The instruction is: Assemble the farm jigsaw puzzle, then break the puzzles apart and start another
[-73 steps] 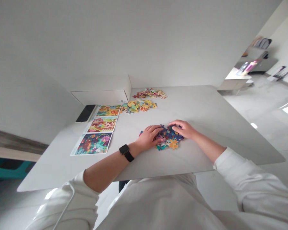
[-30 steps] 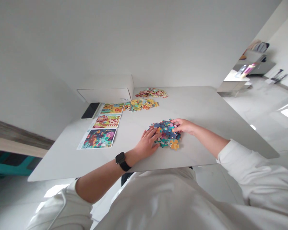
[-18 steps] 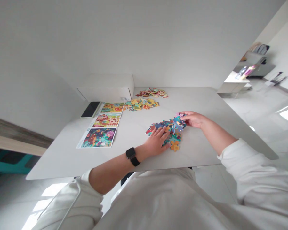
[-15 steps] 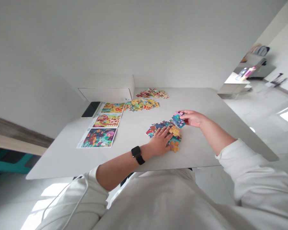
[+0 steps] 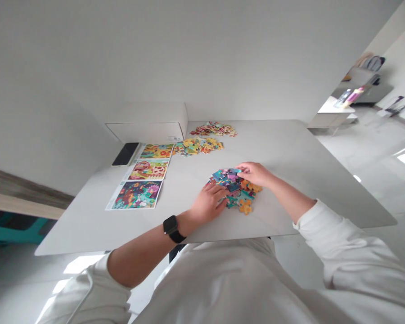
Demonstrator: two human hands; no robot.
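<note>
A heap of mixed jigsaw puzzle pieces, mostly blue, purple and teal with orange ones at its right, lies near the front of the white table. My left hand, with a black watch on its wrist, rests against the heap's left side. Its fingers are extended and slightly apart, and I see nothing gripped in them. At the heap's upper right edge, my right hand pinches a light blue puzzle piece between thumb and fingertips. A loose orange piece lies at the heap's front edge.
Three picture sheets lie in a column on the left, beside a dark phone. Behind them a white box stands against the wall. A yellow puzzle heap and a red-toned heap lie at the back.
My right hand has moved left and slightly down to the heap, bringing its blue and pink pieces over it. My left hand has slid left off the heap's middle, uncovering more pieces.
</note>
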